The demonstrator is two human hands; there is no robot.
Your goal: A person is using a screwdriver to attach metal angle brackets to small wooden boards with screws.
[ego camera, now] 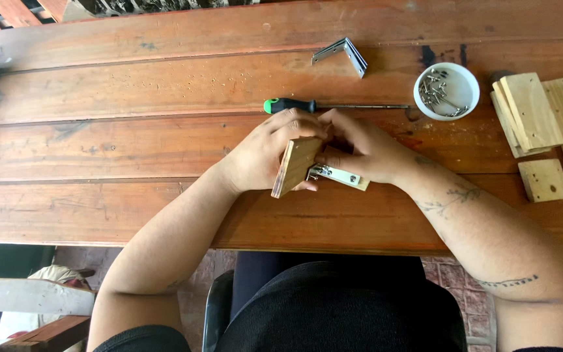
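Holding two small wooden blocks together at the centre of the frame: left hand [265, 153] wrapped round the upright block [294, 167], right hand [366, 153] closed on the flat pale block [346, 177], a metal bracket [320, 172] seated in the corner between them on the desk [99, 208]. Judged as mid-way through fixing that bracket, with screws apparently part-set; next called for freeing one hand to reach the green-handled screwdriver [320, 105] just above, or the white bowl of screws [446, 91] at upper right, while keeping the joint square.
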